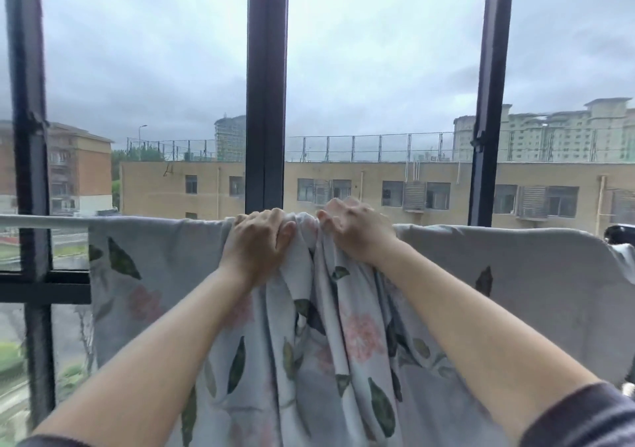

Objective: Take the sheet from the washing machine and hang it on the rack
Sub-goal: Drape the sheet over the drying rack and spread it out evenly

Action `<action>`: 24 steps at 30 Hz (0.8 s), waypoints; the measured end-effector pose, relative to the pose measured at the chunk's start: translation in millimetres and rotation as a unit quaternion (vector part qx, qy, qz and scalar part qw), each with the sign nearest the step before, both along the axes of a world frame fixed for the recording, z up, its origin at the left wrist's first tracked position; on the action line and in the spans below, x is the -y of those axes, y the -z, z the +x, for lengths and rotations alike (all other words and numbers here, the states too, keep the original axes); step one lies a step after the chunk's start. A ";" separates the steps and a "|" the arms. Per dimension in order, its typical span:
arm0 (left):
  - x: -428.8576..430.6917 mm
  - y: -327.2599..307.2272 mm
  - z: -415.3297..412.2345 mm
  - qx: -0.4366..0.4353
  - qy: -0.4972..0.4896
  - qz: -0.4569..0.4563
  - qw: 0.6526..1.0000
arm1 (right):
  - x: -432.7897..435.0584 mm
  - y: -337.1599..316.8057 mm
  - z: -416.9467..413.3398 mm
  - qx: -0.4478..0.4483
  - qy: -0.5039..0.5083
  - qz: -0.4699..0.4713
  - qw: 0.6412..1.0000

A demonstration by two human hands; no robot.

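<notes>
The sheet [343, 343] hangs in bunched folds at the middle, its flat parts already draped over the rack rail [41, 221] on both sides. The left hand [257, 247] and right hand [354, 233] each grip gathered cloth, seemingly right at the hidden rail. Sliding them apart should smooth the bunch evenly.

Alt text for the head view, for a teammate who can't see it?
The left hand and right hand grip bunched folds of a grey floral sheet on a white rail, with flatter sheet draped to both sides. Beyond the dark-framed window: buildings and overcast sky.
</notes>
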State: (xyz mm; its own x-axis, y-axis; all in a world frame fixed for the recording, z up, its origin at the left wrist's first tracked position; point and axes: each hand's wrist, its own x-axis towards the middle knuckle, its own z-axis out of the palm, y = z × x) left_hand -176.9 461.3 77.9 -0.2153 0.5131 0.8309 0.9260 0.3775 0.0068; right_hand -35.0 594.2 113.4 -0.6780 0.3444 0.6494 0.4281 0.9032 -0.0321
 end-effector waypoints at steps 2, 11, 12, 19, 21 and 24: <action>11.8 -2.4 -10.0 -0.008 0.023 -0.015 1.000 | 6.0 5.9 -6.4 -0.035 0.024 0.049 0.998; 100.8 3.0 -99.1 -0.002 -0.060 0.018 0.998 | 12.8 25.1 -14.9 -0.176 0.095 0.134 0.971; 103.3 3.5 -101.7 0.001 -0.065 0.021 0.998 | 13.9 25.4 -17.0 -0.180 0.096 0.134 0.970; 102.0 6.1 -108.2 0.036 -0.080 0.030 0.996 | 30.5 27.1 -36.0 -0.165 0.067 0.150 0.972; 96.7 8.1 -105.6 0.043 -0.074 0.037 0.996 | 41.5 28.0 -50.7 -0.112 0.054 0.183 0.975; 88.0 11.0 -100.2 0.033 -0.063 0.046 0.996 | 68.7 33.4 -86.2 -0.085 0.014 0.202 0.976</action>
